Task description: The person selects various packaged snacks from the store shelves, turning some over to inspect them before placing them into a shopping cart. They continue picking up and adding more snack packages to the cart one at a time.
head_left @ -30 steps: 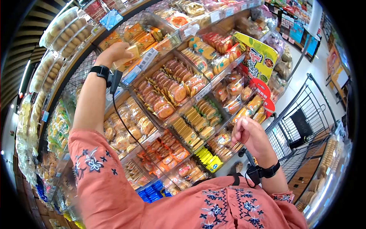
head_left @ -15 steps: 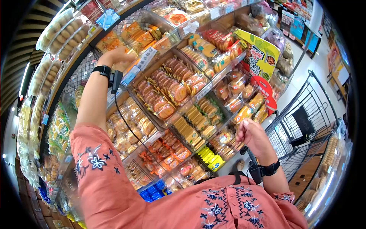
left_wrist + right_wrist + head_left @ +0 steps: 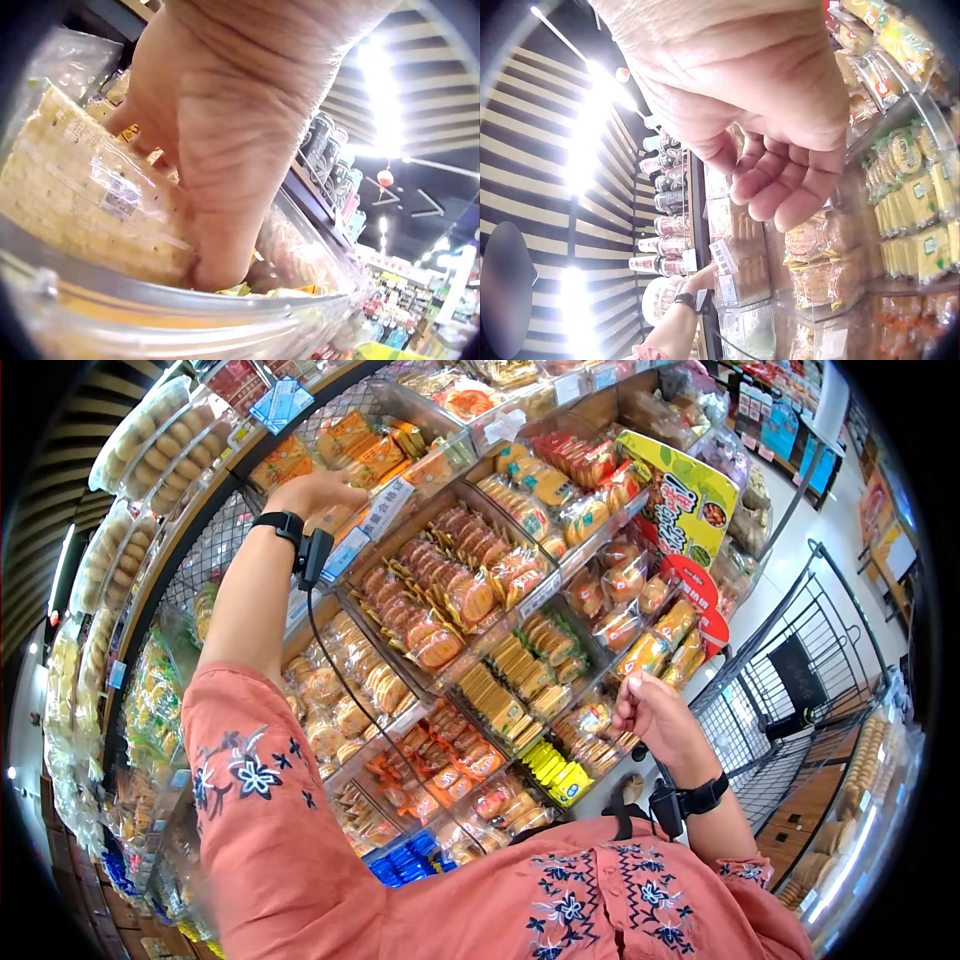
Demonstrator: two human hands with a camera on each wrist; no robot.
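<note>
My left hand [image 3: 322, 500] reaches into the upper bin with orange-wrapped snack packets [image 3: 380, 458]. In the left wrist view it grips a clear-wrapped packet of pale, speckled crackers [image 3: 90, 199], with the thumb at one end and the fingers partly hidden behind it. The packet stands just behind the bin's clear front wall [image 3: 187, 319]. My right hand [image 3: 660, 722] hangs in front of the lower bins, fingers loosely curled and nothing in them. Near it are small bagged pastries [image 3: 595, 715] and yellow packets [image 3: 556, 772].
Below the left hand, bins hold round bagged cookies [image 3: 465, 595] and biscuits in orange wrappers [image 3: 435, 755]. A shopping cart [image 3: 790, 690] stands at the right. Price tags [image 3: 387, 508] line the clear bin fronts. A yellow-green sign [image 3: 690, 500] rises at the back right.
My left hand has turned slightly and shifted a little right within the upper bin. The pale packet seen at its fingers earlier is now mostly hidden in the head view. The right hand stays nearly in place.
</note>
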